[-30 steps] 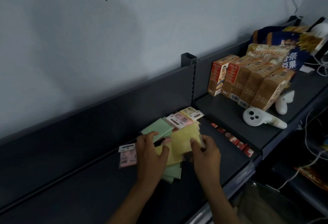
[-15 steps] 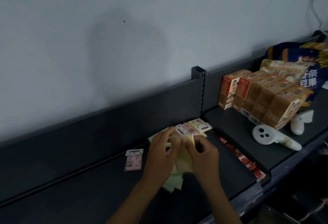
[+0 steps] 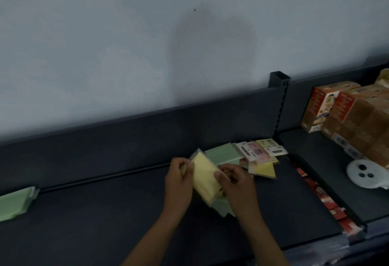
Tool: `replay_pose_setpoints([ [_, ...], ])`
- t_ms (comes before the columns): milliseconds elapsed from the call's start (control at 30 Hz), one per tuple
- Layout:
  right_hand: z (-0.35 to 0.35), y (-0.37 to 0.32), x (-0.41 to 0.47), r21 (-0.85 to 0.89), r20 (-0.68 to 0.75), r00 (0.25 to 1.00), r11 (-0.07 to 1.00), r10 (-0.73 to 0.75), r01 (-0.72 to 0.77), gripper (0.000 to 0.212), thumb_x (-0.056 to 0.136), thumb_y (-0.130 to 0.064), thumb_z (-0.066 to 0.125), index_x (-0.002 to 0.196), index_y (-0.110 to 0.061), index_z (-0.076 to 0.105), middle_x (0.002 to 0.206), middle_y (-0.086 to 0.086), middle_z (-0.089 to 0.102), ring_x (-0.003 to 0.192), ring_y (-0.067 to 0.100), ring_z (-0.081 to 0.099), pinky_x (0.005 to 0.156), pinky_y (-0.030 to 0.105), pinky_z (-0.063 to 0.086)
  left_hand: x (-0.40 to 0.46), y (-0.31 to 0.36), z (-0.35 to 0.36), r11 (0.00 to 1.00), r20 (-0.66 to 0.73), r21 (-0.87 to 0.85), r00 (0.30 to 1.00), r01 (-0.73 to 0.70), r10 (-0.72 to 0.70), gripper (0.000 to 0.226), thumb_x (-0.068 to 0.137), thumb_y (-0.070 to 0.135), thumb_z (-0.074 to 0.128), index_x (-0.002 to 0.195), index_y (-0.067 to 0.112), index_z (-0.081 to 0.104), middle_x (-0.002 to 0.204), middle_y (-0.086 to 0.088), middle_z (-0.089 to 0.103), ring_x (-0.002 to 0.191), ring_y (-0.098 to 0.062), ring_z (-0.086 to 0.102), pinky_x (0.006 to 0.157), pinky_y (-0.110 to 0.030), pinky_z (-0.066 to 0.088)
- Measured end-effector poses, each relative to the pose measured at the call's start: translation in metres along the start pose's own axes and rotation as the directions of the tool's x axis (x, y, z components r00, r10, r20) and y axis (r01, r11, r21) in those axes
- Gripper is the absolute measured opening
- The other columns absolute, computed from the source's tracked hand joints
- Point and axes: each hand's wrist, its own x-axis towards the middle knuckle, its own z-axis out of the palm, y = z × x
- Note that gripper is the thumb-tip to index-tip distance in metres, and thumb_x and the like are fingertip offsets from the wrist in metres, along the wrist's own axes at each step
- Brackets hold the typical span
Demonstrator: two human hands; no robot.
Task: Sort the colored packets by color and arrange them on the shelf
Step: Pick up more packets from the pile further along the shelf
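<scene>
Both hands hold one yellow packet (image 3: 205,176) just above the dark shelf (image 3: 105,223). My left hand (image 3: 179,178) grips its left edge and my right hand (image 3: 233,183) pinches its right edge. A green packet (image 3: 223,206) lies under the yellow one. Behind my hands is a mixed pile: a green packet (image 3: 222,154), a pink packet (image 3: 255,153), a labelled yellow packet (image 3: 271,146) and another yellow packet (image 3: 265,170). A separate green packet (image 3: 15,203) lies at the far left of the shelf.
A slotted upright post (image 3: 279,101) divides the shelf. On the right section stand orange-brown boxes (image 3: 347,116) and a white controller (image 3: 364,174). Small red packets (image 3: 324,198) line the gap below the divider. A grey wall rises behind.
The view swung left, bringing a green packet into sight at the far left. My hands lifted one yellow packet off the pile and now hold it between them, left of the heap.
</scene>
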Motion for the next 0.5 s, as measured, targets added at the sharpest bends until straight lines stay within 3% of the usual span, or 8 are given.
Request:
replay_pose_setpoints([
  [100, 0.017, 0.007, 0.0, 0.014, 0.012, 1.0, 1.0, 0.01, -0.011, 0.018, 0.09, -0.014, 0.074, 0.103, -0.025, 0.07, 0.101, -0.006, 0.071, 0.093, 0.013, 0.067, 0.073, 0.028, 0.055, -0.004, -0.011, -0.02, 0.999, -0.029, 0.016, 0.999, 0.029, -0.028, 0.005, 0.1, 0.02, 0.06, 0.101, 0.025, 0.059, 0.097, 0.008, 0.064, 0.083, 0.003, 0.06, 0.066, -0.014, 0.048],
  [233, 0.04, 0.009, -0.009, 0.047, -0.026, 0.997, 0.996, -0.076, 0.077, 0.021, 0.09, -0.019, 0.075, 0.106, -0.03, 0.068, 0.083, -0.004, 0.065, 0.076, 0.015, 0.061, 0.067, 0.032, 0.053, -0.014, -0.031, -0.049, 0.982, 0.048, 0.186, 0.998, 0.027, -0.036, 0.035, 0.096, 0.018, 0.064, 0.125, 0.036, 0.054, 0.114, 0.008, 0.064, 0.102, -0.002, 0.061, 0.081, -0.017, 0.052],
  [333, 0.061, 0.001, -0.02, 0.009, 0.006, 0.985, 0.985, -0.17, 0.17, 0.015, 0.09, -0.024, 0.075, 0.103, -0.031, 0.069, 0.081, -0.011, 0.066, 0.075, 0.005, 0.062, 0.066, 0.022, 0.051, -0.021, -0.034, -0.068, 0.903, 0.07, 0.403, 0.989, -0.151, 0.134, 0.063, 0.094, 0.016, 0.067, 0.147, 0.036, 0.041, 0.142, 0.019, 0.041, 0.129, 0.004, 0.036, 0.106, -0.011, 0.032],
  [400, 0.075, -0.004, -0.025, -0.021, 0.056, 0.972, 0.973, -0.228, 0.229, 0.01, 0.09, -0.021, 0.074, 0.097, -0.028, 0.07, 0.088, -0.014, 0.07, 0.085, 0.006, 0.067, 0.072, 0.022, 0.053, -0.022, -0.032, -0.078, 0.846, 0.094, 0.468, 0.966, -0.256, 0.24, 0.065, 0.093, 0.015, 0.069, 0.148, 0.037, 0.044, 0.149, 0.017, 0.034, 0.137, 0.001, 0.028, 0.109, -0.007, 0.024],
  [500, 0.096, -0.009, -0.033, -0.023, 0.144, 0.951, 0.959, -0.275, 0.281, 0.012, 0.087, -0.016, 0.077, 0.087, -0.025, 0.07, 0.085, -0.01, 0.07, 0.083, 0.009, 0.067, 0.071, 0.022, 0.053, -0.024, -0.035, -0.096, 0.832, 0.014, 0.493, 0.959, -0.253, 0.283, 0.051, 0.089, 0.019, 0.076, 0.134, 0.036, 0.057, 0.153, 0.01, 0.034, 0.137, -0.008, 0.031, 0.105, -0.006, 0.027],
])
